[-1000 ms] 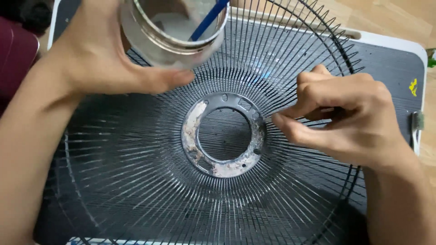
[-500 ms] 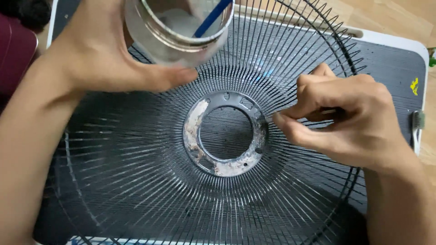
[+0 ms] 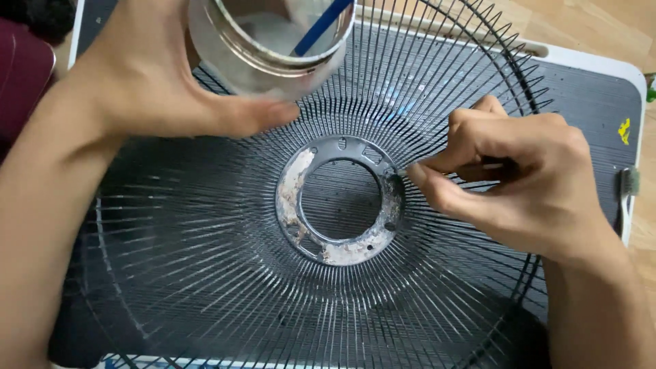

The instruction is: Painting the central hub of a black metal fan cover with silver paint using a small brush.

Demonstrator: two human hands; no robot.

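Note:
A black wire fan guard (image 3: 205, 273) lies flat on a dark ribbed mat, its centre ring (image 3: 339, 200) crusted with pale grime. My left hand (image 3: 147, 82) holds a clear glass jar (image 3: 273, 48) tilted above the guard's upper left; the jar holds a whitish substance and a blue stick (image 3: 322, 26). My right hand (image 3: 519, 178) rests on the wires right of the ring, its thumb and forefinger pinched together at the ring's edge. Whether anything is between those fingertips is not visible.
The dark mat (image 3: 594, 102) has a white rim (image 3: 601, 65) at the upper right. A dark red object (image 3: 24, 75) lies at the far left. A small brush-like item (image 3: 629, 184) sits at the right edge. Wooden floor (image 3: 601, 24) shows beyond.
The jar in my left hand has tilted slightly and shifted a little toward the guard's centre. My right hand has stayed pinched at the ring's right edge.

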